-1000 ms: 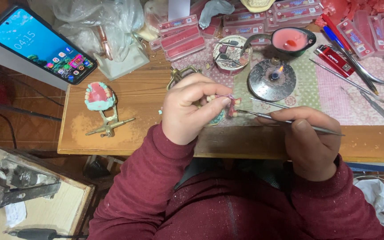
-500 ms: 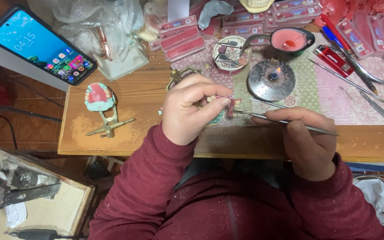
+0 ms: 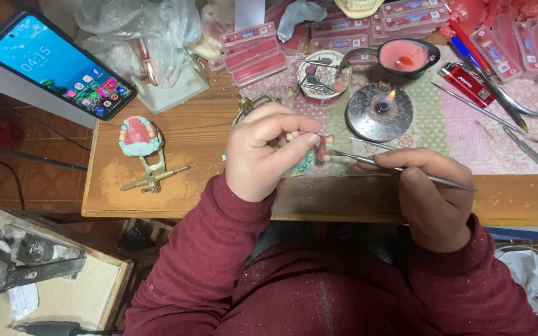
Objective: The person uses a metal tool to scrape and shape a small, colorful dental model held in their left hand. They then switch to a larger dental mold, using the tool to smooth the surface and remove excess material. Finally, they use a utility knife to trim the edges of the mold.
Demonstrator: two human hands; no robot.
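Phone [image 3: 60,65], lit burner [image 3: 381,112] (small flame).

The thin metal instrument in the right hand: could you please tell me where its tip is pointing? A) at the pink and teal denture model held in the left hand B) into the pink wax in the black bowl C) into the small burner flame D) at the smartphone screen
A: the thin metal instrument in the right hand has its tip at the pink and teal denture model that the left hand grips.

Lit burner [image 3: 380,111] blocks fwd reach.
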